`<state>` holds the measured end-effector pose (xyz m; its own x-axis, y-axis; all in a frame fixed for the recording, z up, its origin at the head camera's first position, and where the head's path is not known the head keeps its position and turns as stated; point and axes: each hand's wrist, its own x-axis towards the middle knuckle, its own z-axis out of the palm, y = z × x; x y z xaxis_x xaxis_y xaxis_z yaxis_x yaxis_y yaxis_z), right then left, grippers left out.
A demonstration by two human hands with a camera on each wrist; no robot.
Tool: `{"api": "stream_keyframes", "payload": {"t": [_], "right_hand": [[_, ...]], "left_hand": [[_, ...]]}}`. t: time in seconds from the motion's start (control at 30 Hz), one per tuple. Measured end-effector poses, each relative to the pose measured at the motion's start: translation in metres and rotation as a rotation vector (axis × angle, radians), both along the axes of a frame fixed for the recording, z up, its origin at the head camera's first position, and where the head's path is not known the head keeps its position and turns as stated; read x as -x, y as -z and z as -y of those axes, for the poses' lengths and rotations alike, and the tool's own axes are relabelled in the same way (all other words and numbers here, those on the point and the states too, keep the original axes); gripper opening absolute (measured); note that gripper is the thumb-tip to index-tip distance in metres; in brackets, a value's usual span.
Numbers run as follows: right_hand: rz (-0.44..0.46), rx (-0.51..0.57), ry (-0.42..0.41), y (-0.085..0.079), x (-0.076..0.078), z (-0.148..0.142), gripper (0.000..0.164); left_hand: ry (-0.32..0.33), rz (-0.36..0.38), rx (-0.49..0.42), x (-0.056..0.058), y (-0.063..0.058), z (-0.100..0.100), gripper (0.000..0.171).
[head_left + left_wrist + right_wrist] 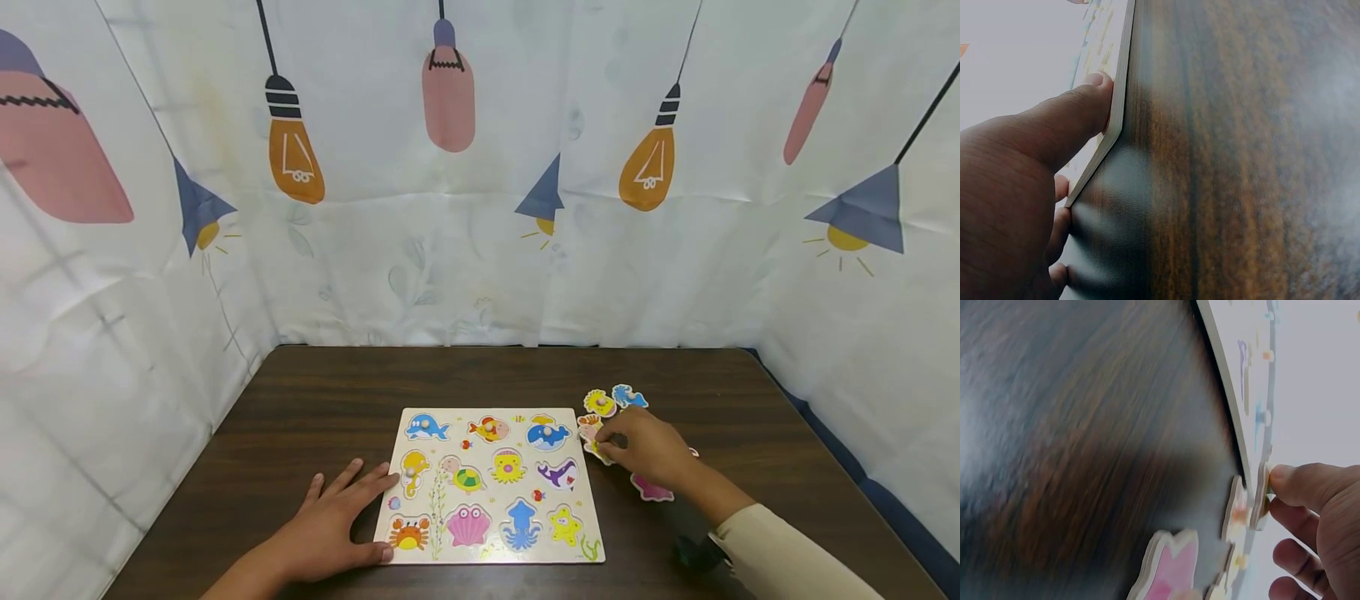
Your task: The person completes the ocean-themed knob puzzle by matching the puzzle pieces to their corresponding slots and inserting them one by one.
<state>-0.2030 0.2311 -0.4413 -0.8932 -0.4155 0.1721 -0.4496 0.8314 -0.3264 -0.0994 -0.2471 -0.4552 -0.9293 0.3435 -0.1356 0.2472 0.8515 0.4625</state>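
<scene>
A light wooden peg puzzle board (480, 557) with sea-animal pictures lies flat on the table. My left hand (330, 521) rests at its left edge, fingers spread, the thumb (1079, 103) on the near corner. Just beyond the board's right edge, my right hand (648, 450) pinches a small wooden puzzle piece (1260, 499) between thumb and finger. A yellow-green patch shows on that piece; its full picture is hidden. Beside it lies another piece (1235, 509) with orange on it. Knobbed dolphin (425, 427), fish (491, 430), whale (547, 435) and seahorse (412, 472) pieces sit in the board.
A yellow piece (600, 403) and a blue piece (628, 397) lie behind my right hand. Nearer me is a pink piece (651, 489), partly covered by the hand. A dark object (699, 553) shows by the right sleeve. A patterned curtain (480, 275) hangs behind the dark wooden table (337, 379).
</scene>
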Motion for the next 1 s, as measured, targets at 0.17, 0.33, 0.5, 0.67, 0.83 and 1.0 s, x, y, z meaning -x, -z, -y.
{"api": "stream_keyframes", "payload": {"t": [0.17, 0.33, 0.5, 0.67, 0.83, 1.0], "right_hand": [[-0.021, -0.001, -0.02, -0.002, -0.003, 0.011, 0.013], [-0.034, 0.001, -0.038, -0.001, -0.006, 0.021, 0.012], [-0.048, -0.008, -0.07, 0.001, -0.008, 0.031, 0.011], [-0.008, 0.007, -0.088, 0.001, -0.008, 0.043, 0.01], [0.039, 0.015, -0.113, 0.001, -0.007, 0.056, 0.008], [0.03, -0.012, -0.149, 0.0, -0.006, 0.066, 0.005]], "left_hand": [[-0.009, 0.007, 0.001, 0.001, 0.0, -0.001, 0.094], [-0.009, 0.001, 0.001, 0.001, 0.0, -0.001, 0.095], [-0.009, -0.001, -0.002, 0.0, 0.0, -0.001, 0.095], [-0.007, 0.0, -0.007, 0.0, 0.0, 0.0, 0.094], [-0.01, -0.006, -0.009, -0.001, 0.001, 0.0, 0.094], [-0.021, -0.012, 0.004, 0.0, 0.003, -0.001, 0.095]]}}
